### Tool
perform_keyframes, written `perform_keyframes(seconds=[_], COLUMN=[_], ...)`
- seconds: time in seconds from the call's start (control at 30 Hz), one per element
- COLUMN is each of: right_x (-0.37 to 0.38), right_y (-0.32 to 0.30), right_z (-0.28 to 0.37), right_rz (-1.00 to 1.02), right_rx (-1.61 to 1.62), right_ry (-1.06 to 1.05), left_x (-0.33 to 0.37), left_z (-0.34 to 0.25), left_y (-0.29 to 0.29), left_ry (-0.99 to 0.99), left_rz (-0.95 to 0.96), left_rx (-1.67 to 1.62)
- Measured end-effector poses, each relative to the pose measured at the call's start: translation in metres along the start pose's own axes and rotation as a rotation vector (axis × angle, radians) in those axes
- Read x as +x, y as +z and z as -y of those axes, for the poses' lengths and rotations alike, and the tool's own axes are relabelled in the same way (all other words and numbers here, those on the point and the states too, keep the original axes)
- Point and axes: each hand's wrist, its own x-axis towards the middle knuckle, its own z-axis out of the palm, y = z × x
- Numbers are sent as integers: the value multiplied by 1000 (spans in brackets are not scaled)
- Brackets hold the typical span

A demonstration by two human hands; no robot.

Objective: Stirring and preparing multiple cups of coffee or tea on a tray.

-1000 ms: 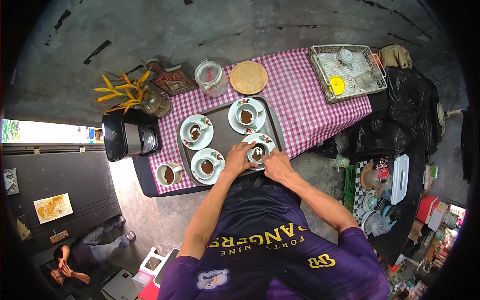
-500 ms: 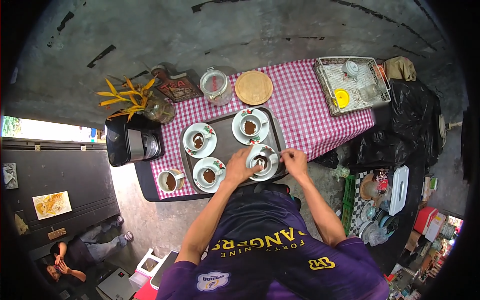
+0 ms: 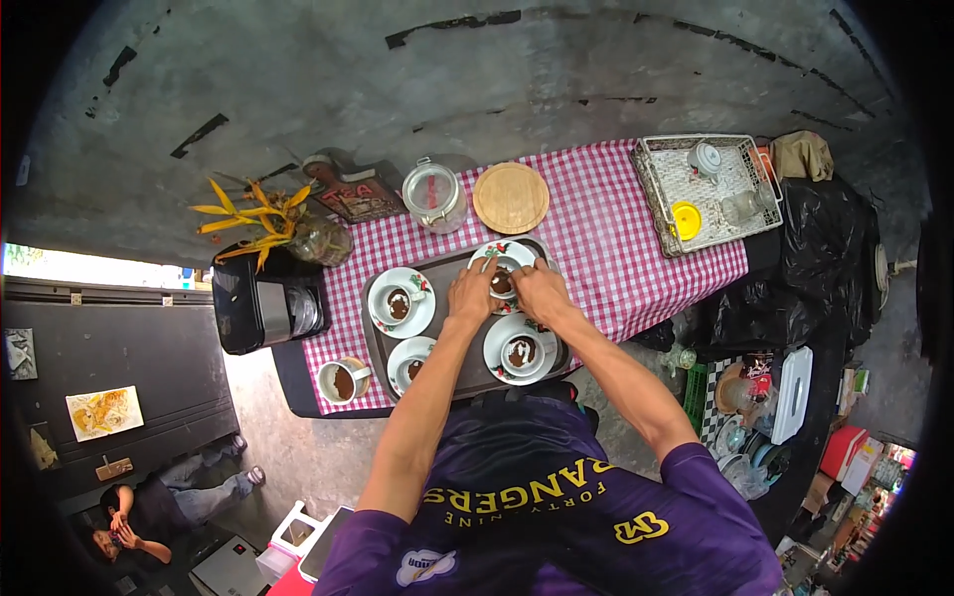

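On a brown tray (image 3: 452, 382), several white cups stand on white saucers with red-and-green decoration. Both my hands are at the far right cup (image 3: 505, 266). Its left side is held by the fingers of my left hand (image 3: 473, 291), and my right hand (image 3: 543, 294) closes on its right side, covering the handle. Dark brown powder shows inside. The near right cup (image 3: 521, 354) holds brown powder with a white patch. At the far left is another filled cup (image 3: 399, 304); my left forearm partly hides the near left cup (image 3: 409, 365).
A mug (image 3: 343, 381) stands left of the tray. Behind are a glass jar (image 3: 434, 199), a round wooden board (image 3: 511, 198) and a flower vase (image 3: 323, 241). A wicker basket (image 3: 651, 199) sits at the far right on the checkered cloth (image 3: 596, 228). Another person (image 3: 149, 517) is at the lower left.
Both hands have moved away from me, from the near right cup to the far right cup. The near right cup is now uncovered.
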Motion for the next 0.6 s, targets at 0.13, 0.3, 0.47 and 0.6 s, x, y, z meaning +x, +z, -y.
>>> perform_keyframes(seconds=[0.13,0.3,0.47,0.6], right_x=[1,4,8,6], right_y=[-15,-15,-18,-14], right_z=[3,14,16,23], right_rz=[115,-30,178,130], right_rx=[-43,-61,-66,-84], right_ry=[-33,-47,2,-11], left_x=[4,9,10,10], left_z=[17,19,19,19], left_y=[8,10,11,12], left_ry=[43,39,9,-18], left_rz=[-40,-71,-54,-57], left_rx=[-173,-324,-201,-191])
